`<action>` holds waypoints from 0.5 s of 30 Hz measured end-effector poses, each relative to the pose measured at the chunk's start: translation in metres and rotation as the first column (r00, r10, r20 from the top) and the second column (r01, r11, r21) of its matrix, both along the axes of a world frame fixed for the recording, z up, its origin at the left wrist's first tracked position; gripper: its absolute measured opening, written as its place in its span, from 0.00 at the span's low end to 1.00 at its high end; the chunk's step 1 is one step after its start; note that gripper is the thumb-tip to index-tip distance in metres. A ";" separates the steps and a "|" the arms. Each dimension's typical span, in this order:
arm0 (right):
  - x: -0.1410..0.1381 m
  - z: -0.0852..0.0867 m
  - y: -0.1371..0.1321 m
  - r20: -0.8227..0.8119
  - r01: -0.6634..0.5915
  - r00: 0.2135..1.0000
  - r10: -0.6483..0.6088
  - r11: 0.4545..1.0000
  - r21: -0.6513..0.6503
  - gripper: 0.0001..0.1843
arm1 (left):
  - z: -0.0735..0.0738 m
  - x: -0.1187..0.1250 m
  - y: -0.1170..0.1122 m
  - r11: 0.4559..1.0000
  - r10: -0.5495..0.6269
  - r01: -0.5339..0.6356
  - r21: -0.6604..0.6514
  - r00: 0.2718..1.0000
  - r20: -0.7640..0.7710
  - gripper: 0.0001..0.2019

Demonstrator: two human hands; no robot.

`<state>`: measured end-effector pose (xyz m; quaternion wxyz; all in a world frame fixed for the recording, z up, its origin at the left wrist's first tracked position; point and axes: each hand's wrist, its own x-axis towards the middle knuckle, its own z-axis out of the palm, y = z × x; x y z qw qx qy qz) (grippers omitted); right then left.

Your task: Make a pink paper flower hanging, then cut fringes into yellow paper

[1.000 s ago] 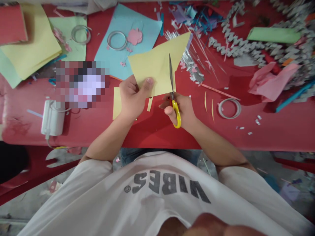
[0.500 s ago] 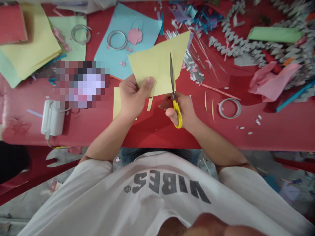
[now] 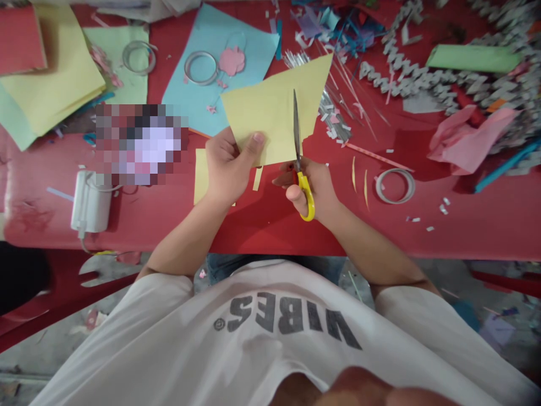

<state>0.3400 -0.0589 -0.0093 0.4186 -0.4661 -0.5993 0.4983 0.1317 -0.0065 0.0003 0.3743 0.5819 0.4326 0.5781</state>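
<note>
My left hand (image 3: 232, 163) pinches a sheet of yellow paper (image 3: 270, 113) at its lower left, thumb on top. The sheet is held above the red table, with one pointed corner at the upper right. My right hand (image 3: 315, 189) grips a pair of scissors (image 3: 305, 194) by the yellow handles. Their blades point away from me and lie across the right part of the sheet; part of the lower blade is hidden. A small yellow paper strip (image 3: 257, 179) lies just below the sheet. Another yellow paper piece (image 3: 200, 175) is partly behind my left wrist.
On the red table (image 3: 270, 234) are a blue sheet (image 3: 181, 96) with a tape roll (image 3: 200, 68), another tape roll (image 3: 395, 186) at right, and a white power bank-like box (image 3: 91, 203). Crumpled pink paper (image 3: 471, 138) and folded grey paper chains (image 3: 465, 84) lie at the right.
The yellow sheet's upper right corner has shifted slightly to the right, and the scissors have moved a little the same way. Both hands keep their grips.
</note>
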 end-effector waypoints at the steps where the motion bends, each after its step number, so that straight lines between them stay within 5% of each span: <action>1: 0.000 0.000 0.000 0.003 0.000 1.000 0.000 1.000 0.002 0.48 | 0.000 0.000 0.000 1.000 0.004 -0.004 0.005 1.000 -0.008 0.20; 15: -0.001 0.006 0.002 0.192 0.050 0.979 -0.067 0.995 0.091 0.49 | 0.005 0.003 -0.001 0.999 0.016 -0.016 0.028 1.000 -0.023 0.25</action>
